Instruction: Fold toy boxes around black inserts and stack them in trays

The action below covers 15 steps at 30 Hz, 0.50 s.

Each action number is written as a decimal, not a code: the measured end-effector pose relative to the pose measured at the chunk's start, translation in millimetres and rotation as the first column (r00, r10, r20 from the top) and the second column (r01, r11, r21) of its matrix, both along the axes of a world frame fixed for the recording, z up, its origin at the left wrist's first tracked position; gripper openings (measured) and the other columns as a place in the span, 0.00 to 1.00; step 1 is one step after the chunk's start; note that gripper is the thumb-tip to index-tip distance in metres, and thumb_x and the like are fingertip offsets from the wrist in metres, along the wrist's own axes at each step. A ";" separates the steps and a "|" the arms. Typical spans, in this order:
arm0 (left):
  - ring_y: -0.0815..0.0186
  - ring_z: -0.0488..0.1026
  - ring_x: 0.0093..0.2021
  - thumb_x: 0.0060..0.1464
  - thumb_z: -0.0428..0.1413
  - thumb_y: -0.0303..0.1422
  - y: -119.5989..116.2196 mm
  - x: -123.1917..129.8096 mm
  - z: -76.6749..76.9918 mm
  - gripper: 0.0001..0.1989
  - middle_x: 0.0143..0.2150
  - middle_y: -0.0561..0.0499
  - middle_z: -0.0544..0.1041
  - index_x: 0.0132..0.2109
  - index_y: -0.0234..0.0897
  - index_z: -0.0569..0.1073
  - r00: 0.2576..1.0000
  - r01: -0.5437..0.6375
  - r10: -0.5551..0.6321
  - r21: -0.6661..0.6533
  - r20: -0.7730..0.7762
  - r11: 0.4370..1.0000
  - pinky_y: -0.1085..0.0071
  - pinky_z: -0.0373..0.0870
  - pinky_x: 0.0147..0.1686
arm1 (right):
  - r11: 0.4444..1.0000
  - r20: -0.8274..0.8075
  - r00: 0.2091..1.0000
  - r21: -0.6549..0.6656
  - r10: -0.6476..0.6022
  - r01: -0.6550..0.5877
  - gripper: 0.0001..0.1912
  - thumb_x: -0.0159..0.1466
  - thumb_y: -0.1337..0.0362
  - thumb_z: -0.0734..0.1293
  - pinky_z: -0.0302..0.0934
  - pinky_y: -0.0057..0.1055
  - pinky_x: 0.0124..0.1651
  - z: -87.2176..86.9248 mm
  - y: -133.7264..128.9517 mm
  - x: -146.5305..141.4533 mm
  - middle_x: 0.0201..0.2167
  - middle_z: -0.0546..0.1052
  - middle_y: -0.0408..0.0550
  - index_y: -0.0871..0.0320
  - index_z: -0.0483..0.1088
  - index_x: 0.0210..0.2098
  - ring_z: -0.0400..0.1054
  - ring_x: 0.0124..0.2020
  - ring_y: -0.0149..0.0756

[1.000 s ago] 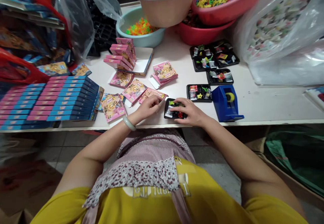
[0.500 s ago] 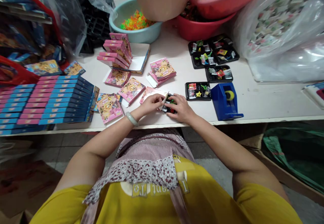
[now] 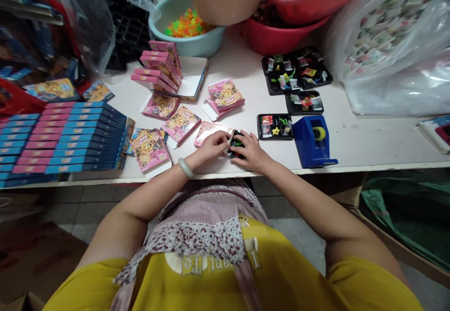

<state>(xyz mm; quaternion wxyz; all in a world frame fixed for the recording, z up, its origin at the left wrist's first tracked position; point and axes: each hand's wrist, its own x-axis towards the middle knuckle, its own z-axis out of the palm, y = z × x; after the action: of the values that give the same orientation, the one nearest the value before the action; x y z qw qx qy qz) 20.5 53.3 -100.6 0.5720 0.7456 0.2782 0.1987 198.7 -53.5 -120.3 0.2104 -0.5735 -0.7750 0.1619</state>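
Note:
My left hand (image 3: 213, 146) is closed on the open end of a pink cardboard box (image 3: 207, 130) lying on the table, with a pale flap between thumb and fingers. At the mouth of that box is a black tray (image 3: 236, 151) of small colourful items. My right hand (image 3: 252, 153) grips this tray from the right, fingers over its top. Part of the tray is hidden under the fingers; how far it sits inside the box I cannot tell. Just right of that hand lies another filled black tray (image 3: 275, 127).
A blue tape dispenser (image 3: 311, 142) stands right of the trays, and more filled trays (image 3: 298, 70) lie behind. Pink boxes (image 3: 150, 149) are scattered to the left, beside stacked blue and pink boxes (image 3: 84, 135). Basins (image 3: 207, 44) and a clear plastic bag (image 3: 386, 44) line the back.
Both hands keep their hold at the box mouth, with only slight finger movement. The camera view has shifted a little.

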 end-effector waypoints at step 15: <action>0.67 0.69 0.37 0.52 0.54 0.26 -20.8 10.2 0.2 0.07 0.38 0.48 0.74 0.28 0.35 0.65 0.999 0.045 -0.040 0.185 -0.028 0.982 0.69 0.66 0.38 | 0.945 -0.019 0.951 0.111 -0.308 0.308 0.12 0.69 0.64 0.61 0.65 0.34 0.40 3.4 -51.0 -9.2 0.35 0.74 0.51 0.58 0.76 0.40 0.69 0.36 0.39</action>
<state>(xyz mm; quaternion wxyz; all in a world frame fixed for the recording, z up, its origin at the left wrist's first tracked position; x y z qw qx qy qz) 30.7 32.5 -100.4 0.5009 0.8037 0.2493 0.2024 189.5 -104.5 -116.9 0.2656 -0.6748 -0.6835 0.0836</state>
